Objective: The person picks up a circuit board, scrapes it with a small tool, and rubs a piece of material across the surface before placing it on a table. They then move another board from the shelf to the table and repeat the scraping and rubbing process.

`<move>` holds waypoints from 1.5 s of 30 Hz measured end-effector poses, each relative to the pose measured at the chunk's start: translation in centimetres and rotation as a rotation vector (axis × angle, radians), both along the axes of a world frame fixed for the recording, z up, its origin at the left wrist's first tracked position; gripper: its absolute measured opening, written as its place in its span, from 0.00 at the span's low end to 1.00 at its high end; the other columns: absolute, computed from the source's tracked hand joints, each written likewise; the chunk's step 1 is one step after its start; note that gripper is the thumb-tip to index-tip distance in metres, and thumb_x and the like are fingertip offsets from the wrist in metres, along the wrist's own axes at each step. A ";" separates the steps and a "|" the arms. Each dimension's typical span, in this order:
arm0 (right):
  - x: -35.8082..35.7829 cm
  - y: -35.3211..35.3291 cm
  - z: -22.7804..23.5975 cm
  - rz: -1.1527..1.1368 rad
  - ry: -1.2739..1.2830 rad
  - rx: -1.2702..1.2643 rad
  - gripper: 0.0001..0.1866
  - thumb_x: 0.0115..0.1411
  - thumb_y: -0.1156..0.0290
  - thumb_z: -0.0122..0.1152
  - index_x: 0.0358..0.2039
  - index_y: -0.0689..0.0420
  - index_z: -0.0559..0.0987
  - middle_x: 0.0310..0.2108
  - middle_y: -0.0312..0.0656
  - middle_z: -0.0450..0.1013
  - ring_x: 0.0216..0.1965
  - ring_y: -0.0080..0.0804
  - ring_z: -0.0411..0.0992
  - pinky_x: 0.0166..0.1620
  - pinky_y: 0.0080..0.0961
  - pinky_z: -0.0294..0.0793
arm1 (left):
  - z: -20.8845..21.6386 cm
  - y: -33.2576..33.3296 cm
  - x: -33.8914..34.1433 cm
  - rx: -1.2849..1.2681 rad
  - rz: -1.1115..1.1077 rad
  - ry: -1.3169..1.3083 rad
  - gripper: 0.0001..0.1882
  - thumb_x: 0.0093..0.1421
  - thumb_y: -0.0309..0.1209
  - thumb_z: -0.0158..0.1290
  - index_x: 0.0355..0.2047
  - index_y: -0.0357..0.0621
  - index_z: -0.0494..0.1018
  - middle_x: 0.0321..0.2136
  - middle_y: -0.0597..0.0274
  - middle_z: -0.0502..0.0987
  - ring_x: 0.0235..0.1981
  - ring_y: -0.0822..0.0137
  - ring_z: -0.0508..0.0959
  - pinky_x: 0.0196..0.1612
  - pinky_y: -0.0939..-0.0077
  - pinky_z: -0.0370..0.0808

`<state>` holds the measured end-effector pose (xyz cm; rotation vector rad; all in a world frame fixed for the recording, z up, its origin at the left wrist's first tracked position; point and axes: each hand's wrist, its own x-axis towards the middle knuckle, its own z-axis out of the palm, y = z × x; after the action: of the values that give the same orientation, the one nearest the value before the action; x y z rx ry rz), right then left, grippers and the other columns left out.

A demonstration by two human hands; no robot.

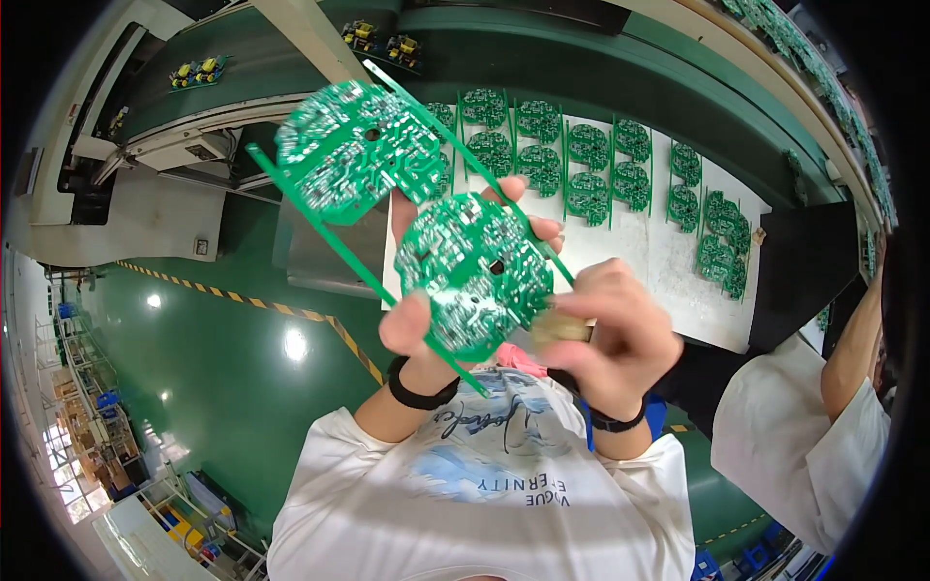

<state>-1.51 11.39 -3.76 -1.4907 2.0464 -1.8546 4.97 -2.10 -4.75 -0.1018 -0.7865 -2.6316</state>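
A wide factory hall fills the view, its glossy green floor (223,378) reflecting ceiling lights and crossed by a yellow-and-black striped line (262,305). A long dark green conveyor belt (542,68) curves across the top, carrying small yellow-topped assemblies (380,41). Below the belt lies the bench (785,271), covered by a white sheet (668,281) on which many green circuit boards (581,165) lie in rows. At the right edge a second person in a white sleeve (804,445) raises an arm.

The person wears a white printed shirt (484,504) and a dark band on each wrist. Raised above the sheet, between the two hands, is a green panel of two round circuit boards (417,213) joined by thin rails, tilted so one board sits higher and to the left. The left hand (426,290) has its grip closed on the lower board, thumb on the near face and fingers behind it. The right hand (605,334) has its grip curled shut round a small brownish object (560,329) touching the lower board's edge; what that object is cannot be told.
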 end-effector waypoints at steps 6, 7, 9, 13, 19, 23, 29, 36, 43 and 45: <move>0.2 0.2 -0.1 -0.128 -0.711 -0.787 0.11 0.55 0.65 0.58 0.30 0.57 0.69 0.25 0.38 0.64 0.26 0.28 0.58 0.28 0.27 0.58 | -0.6 -0.7 -0.2 0.249 -0.047 0.120 0.45 0.47 0.48 0.57 0.61 0.41 0.51 0.55 0.45 0.59 0.49 0.48 0.67 0.53 0.53 0.67; 0.6 0.1 -0.5 -0.129 -0.714 -0.792 0.11 0.55 0.65 0.58 0.30 0.57 0.69 0.25 0.38 0.64 0.26 0.28 0.58 0.28 0.27 0.58 | -0.7 -0.8 -0.3 0.284 -0.054 0.135 0.45 0.47 0.49 0.57 0.60 0.40 0.52 0.55 0.46 0.60 0.49 0.47 0.67 0.53 0.52 0.67; 1.5 0.5 -1.8 0.086 -0.899 -0.557 0.09 0.56 0.70 0.54 0.34 0.60 0.69 0.28 0.39 0.64 0.27 0.29 0.62 0.30 0.27 0.62 | -0.8 -0.6 -0.6 0.361 -0.076 0.169 0.45 0.46 0.52 0.57 0.58 0.38 0.55 0.54 0.47 0.61 0.49 0.46 0.68 0.53 0.50 0.66; 2.4 0.8 -3.1 0.122 -0.469 -0.112 0.13 0.52 0.76 0.57 0.38 0.63 0.68 0.28 0.42 0.65 0.27 0.30 0.65 0.30 0.26 0.66 | -0.1 -0.7 -0.2 0.399 -0.014 0.053 0.44 0.46 0.52 0.57 0.56 0.37 0.57 0.53 0.48 0.62 0.50 0.46 0.67 0.54 0.50 0.66; 3.2 -0.5 -0.8 -0.147 -0.187 -0.379 0.18 0.41 0.84 0.68 0.36 0.65 0.75 0.28 0.45 0.71 0.26 0.30 0.70 0.26 0.21 0.69 | -0.8 -0.7 -0.1 0.401 -0.021 0.087 0.45 0.47 0.53 0.58 0.58 0.38 0.55 0.55 0.47 0.60 0.51 0.45 0.67 0.54 0.50 0.66; 3.0 -0.6 0.3 -0.178 -0.093 -0.235 0.17 0.42 0.84 0.69 0.34 0.66 0.75 0.26 0.45 0.72 0.24 0.30 0.71 0.24 0.21 0.69 | -1.3 -1.0 0.2 0.244 -0.037 0.213 0.46 0.47 0.51 0.58 0.60 0.43 0.52 0.56 0.46 0.57 0.52 0.45 0.65 0.55 0.51 0.65; 2.4 -0.3 -0.1 -0.161 -0.149 -0.073 0.16 0.43 0.82 0.69 0.34 0.65 0.75 0.24 0.45 0.71 0.20 0.28 0.70 0.20 0.20 0.67 | -1.9 -1.9 0.1 -0.121 -0.005 0.435 0.47 0.47 0.50 0.60 0.63 0.56 0.48 0.60 0.47 0.51 0.53 0.45 0.64 0.57 0.47 0.61; 1.0 -0.6 1.3 -0.171 -0.657 -0.873 0.10 0.47 0.84 0.63 0.30 0.64 0.74 0.25 0.45 0.70 0.23 0.30 0.67 0.25 0.25 0.66 | -0.5 -3.0 1.1 -0.182 -0.096 0.282 0.47 0.46 0.50 0.61 0.63 0.59 0.49 0.60 0.47 0.49 0.52 0.44 0.63 0.55 0.44 0.62; 1.2 0.0 0.9 -0.016 0.207 -0.064 0.15 0.50 0.78 0.65 0.37 0.61 0.70 0.31 0.44 0.70 0.26 0.30 0.71 0.28 0.22 0.71 | -1.2 -2.0 0.3 -0.138 -0.032 0.400 0.46 0.46 0.49 0.60 0.62 0.52 0.51 0.60 0.47 0.50 0.52 0.45 0.63 0.56 0.44 0.61; 1.1 0.4 -0.2 0.083 -0.078 -0.118 0.13 0.54 0.73 0.62 0.36 0.61 0.68 0.33 0.44 0.70 0.29 0.30 0.69 0.28 0.22 0.69 | -1.5 -1.5 0.2 -0.115 0.004 0.431 0.45 0.47 0.48 0.58 0.62 0.48 0.51 0.60 0.47 0.50 0.53 0.46 0.62 0.57 0.45 0.60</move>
<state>-0.45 11.79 -3.93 -1.4784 1.8429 -1.9989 5.13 -3.64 -6.20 -0.6714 -0.7777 -2.4272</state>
